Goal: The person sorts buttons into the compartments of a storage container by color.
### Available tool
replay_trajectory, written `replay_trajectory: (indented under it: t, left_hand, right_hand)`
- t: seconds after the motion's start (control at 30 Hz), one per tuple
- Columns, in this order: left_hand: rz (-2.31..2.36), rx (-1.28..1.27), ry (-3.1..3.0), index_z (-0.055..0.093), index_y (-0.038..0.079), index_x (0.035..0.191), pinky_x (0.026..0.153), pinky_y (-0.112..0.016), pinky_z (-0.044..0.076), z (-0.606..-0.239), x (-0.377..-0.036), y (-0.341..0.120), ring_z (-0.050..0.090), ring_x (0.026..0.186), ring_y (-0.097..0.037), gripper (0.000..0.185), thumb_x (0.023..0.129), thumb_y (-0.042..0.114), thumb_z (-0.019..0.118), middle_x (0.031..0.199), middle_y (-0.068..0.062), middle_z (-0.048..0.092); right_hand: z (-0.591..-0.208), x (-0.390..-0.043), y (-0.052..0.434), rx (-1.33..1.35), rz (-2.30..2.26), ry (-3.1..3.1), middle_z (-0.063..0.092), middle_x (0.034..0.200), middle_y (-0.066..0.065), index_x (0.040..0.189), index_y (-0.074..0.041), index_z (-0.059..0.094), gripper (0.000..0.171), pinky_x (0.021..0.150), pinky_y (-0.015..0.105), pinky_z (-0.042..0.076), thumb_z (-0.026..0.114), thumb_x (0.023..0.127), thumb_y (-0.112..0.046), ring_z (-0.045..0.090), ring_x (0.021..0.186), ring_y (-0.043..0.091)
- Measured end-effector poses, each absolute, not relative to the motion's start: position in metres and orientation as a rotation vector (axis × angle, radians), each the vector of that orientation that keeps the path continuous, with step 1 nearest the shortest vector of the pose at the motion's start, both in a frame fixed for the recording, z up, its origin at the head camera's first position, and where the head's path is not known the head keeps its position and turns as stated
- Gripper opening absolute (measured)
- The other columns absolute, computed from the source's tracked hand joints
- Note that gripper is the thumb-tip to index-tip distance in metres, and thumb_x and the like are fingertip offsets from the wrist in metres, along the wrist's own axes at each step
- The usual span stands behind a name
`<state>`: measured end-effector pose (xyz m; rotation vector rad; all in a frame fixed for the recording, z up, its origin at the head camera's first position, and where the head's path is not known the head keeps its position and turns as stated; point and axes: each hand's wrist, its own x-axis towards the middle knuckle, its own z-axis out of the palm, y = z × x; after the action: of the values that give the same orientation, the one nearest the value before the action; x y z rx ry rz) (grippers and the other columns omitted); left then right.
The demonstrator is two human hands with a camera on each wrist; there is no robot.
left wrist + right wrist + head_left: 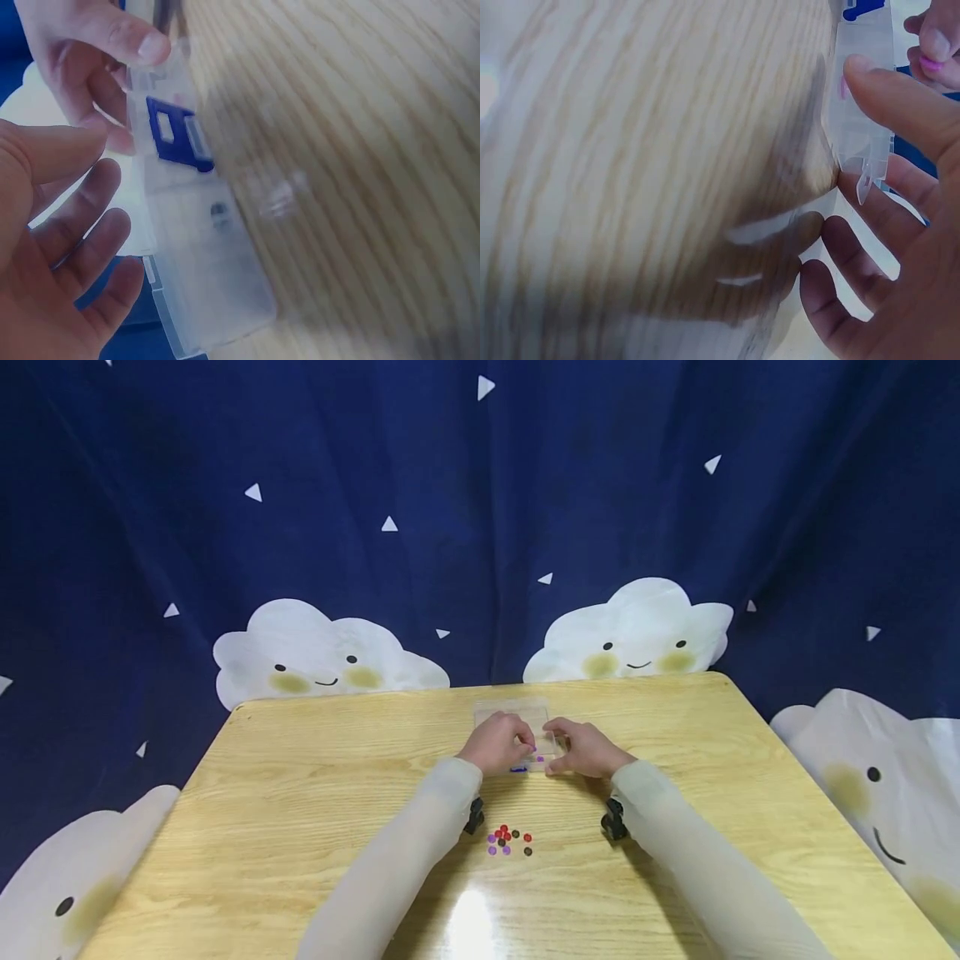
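Observation:
A clear plastic box [510,705] with a blue latch [180,135] on its front sits toward the far side of the table. Over the box, my left hand [495,745] pinches a small pink-purple bead [931,64] between thumb and finger; its other fingers are loosely bent in the left wrist view. My right hand [588,752] holds the box's right end, with its thumb [889,97] at the front wall and fingers round the side. Another purple bead [540,759] shows through the box, and a dark bead [219,216] appears blurred behind its front wall.
Nearer me on the wooden table [315,827] lies a loose group of red beads [504,829], purple beads [492,851] and dark beads [528,852]. A dark blue curtain [450,468] with clouds hangs behind the table's far edge. Each wrist carries a black camera [613,818].

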<state>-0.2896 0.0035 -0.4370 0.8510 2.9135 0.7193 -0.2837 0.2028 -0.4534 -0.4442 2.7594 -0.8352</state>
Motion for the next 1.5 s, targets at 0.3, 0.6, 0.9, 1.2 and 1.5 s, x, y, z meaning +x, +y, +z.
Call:
replay_trajectory:
  t: [0.3,0.6,0.9,1.2,1.5]
  left_hand:
    - [0.708,0.839,2.91,0.078,0.016,0.089,0.096,-0.031,0.05,-0.442,-0.292,0.007,0.061,0.094,-0.015,0.007,0.09,0.017,0.071,0.093,0.004,0.073]
    - [0.713,0.832,2.89,0.079,0.017,0.091,0.098,-0.031,0.05,-0.442,-0.293,0.01,0.062,0.098,-0.015,0.008,0.089,0.016,0.072,0.095,0.004,0.074]
    - [0.707,0.816,2.862,0.079,0.018,0.089,0.093,-0.027,0.051,-0.442,-0.292,0.014,0.062,0.095,-0.012,0.01,0.089,0.014,0.07,0.097,0.005,0.074]
    - [0.741,0.798,2.835,0.079,0.014,0.096,0.097,-0.03,0.052,-0.442,-0.29,0.014,0.065,0.102,-0.015,0.011,0.09,0.014,0.07,0.101,0.002,0.075]
    - [0.64,0.959,2.87,0.079,0.016,0.096,0.096,-0.03,0.051,-0.434,-0.279,0.0,0.062,0.102,-0.015,0.011,0.09,0.017,0.07,0.101,0.004,0.073]
  right_hand:
    - [-0.454,-0.287,0.199,-0.48,-0.824,2.774,0.06,0.135,0.022,0.139,-0.008,0.051,0.071,0.098,0.051,0.049,0.084,0.078,-0.024,0.059,0.116,0.034]
    - [-0.455,-0.286,0.203,-0.477,-0.801,2.787,0.058,0.138,0.023,0.14,-0.008,0.05,0.072,0.099,0.052,0.05,0.084,0.079,-0.027,0.059,0.121,0.039]
    - [-0.456,-0.285,0.204,-0.453,-0.809,2.782,0.058,0.138,0.022,0.14,-0.01,0.049,0.072,0.103,0.053,0.047,0.083,0.08,-0.027,0.057,0.124,0.04]
    - [-0.455,-0.284,0.203,-0.465,-0.802,2.793,0.059,0.136,0.022,0.139,-0.01,0.05,0.071,0.098,0.052,0.049,0.084,0.079,-0.027,0.059,0.119,0.037]
    - [-0.457,-0.285,0.203,-0.444,-0.824,2.783,0.058,0.138,0.023,0.139,-0.011,0.05,0.072,0.101,0.052,0.047,0.085,0.077,-0.026,0.058,0.12,0.037]
